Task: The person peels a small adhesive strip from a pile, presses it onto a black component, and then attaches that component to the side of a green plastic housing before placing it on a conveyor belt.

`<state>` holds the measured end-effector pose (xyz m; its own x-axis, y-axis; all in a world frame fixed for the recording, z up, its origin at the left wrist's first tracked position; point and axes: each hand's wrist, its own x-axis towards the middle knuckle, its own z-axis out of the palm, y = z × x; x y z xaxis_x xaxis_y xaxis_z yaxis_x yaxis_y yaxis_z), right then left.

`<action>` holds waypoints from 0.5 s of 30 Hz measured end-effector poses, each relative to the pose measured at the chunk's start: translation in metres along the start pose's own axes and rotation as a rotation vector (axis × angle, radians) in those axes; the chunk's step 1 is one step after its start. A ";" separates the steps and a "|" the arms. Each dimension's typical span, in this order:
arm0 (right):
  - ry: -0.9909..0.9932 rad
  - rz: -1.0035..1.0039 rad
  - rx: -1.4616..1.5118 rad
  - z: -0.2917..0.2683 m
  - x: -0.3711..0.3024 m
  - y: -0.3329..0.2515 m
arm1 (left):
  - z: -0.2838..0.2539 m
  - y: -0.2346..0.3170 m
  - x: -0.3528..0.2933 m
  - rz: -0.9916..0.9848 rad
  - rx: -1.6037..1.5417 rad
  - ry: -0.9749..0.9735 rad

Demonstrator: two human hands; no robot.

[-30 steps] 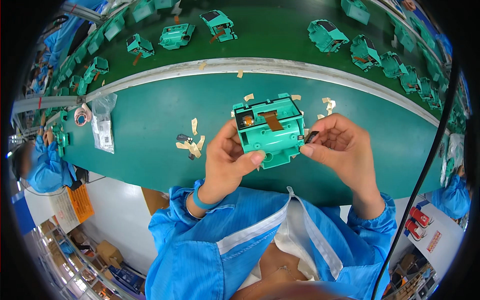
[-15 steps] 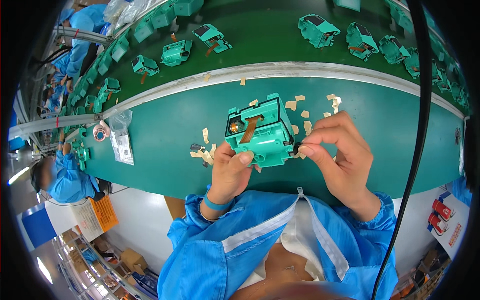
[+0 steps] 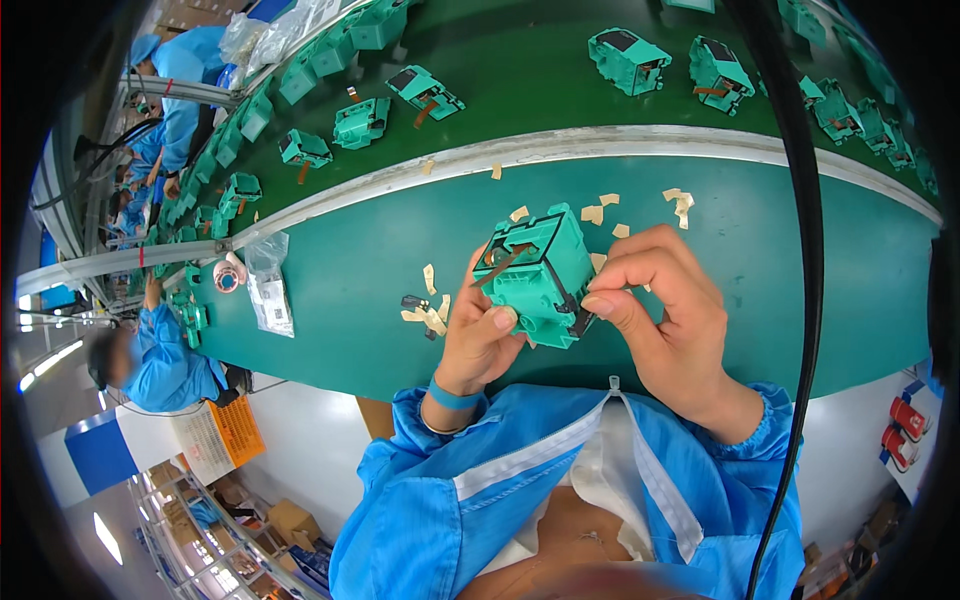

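Note:
My left hand (image 3: 480, 335) grips a green plastic housing (image 3: 560, 270) from its left side, thumb on the near face. The housing is tilted above the bench, with a black gasket line along its edges. A brown flat flex cable (image 3: 505, 266) sticks out of its opening. My right hand (image 3: 668, 318) is closed in a pinch at the housing's right side. A small black part (image 3: 581, 322) shows at those fingertips, against the housing; the fingers hide some of it.
Cream paper scraps (image 3: 592, 214) and small black pieces (image 3: 415, 302) lie on the green bench (image 3: 360, 330). A clear plastic bag (image 3: 270, 290) and a tape roll (image 3: 228, 275) are at left. Beyond a metal rail (image 3: 560, 142) stand several green housings (image 3: 628, 62). A black cable (image 3: 808, 270) hangs at right. Co-workers (image 3: 165, 360) sit left.
The housing has turned in my left hand, showing more of its right side. My right fingertips have come closer against it, covering more of the black part. The whole view has shifted slightly.

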<state>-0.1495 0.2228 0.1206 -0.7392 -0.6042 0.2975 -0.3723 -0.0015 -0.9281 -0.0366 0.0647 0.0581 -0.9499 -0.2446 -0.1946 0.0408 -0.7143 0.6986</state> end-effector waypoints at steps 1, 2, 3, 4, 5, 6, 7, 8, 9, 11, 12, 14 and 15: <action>0.004 -0.001 0.004 0.000 0.000 0.000 | -0.004 -0.002 0.000 -0.001 -0.007 0.006; -0.001 -0.030 -0.016 0.000 0.000 0.000 | -0.006 -0.003 -0.001 -0.001 -0.017 0.013; -0.007 -0.058 -0.036 0.000 0.000 0.000 | -0.007 -0.003 0.000 -0.003 -0.014 0.013; -0.005 -0.058 -0.034 0.000 0.000 0.000 | -0.008 -0.003 0.000 -0.006 -0.027 -0.003; -0.013 -0.063 -0.049 -0.001 0.000 0.000 | -0.008 -0.004 0.001 -0.009 -0.041 -0.019; -0.022 -0.069 -0.064 -0.001 0.000 0.000 | -0.008 -0.004 0.001 -0.009 -0.038 -0.018; -0.021 -0.069 -0.062 0.000 -0.001 0.000 | -0.008 -0.004 0.001 -0.008 -0.043 -0.020; -0.017 -0.067 -0.055 0.000 -0.001 0.000 | -0.008 -0.004 0.002 -0.007 -0.049 -0.022; -0.014 -0.065 -0.049 0.001 -0.001 0.000 | -0.007 -0.005 0.001 -0.007 -0.047 -0.022; -0.004 -0.077 -0.051 0.003 -0.002 0.000 | -0.005 -0.006 0.001 0.017 -0.051 0.015; 0.005 -0.088 -0.055 0.003 -0.002 0.000 | -0.005 -0.005 0.001 0.017 -0.051 0.014; 0.011 -0.100 -0.059 0.004 -0.002 0.001 | -0.007 -0.003 0.001 -0.033 0.004 -0.009; 0.016 -0.113 -0.062 0.004 -0.002 0.001 | -0.008 -0.003 0.001 -0.033 0.005 -0.010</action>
<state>-0.1458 0.2209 0.1177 -0.6994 -0.5900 0.4034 -0.4871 -0.0196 -0.8731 -0.0350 0.0618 0.0503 -0.9537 -0.2146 -0.2108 0.0080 -0.7187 0.6953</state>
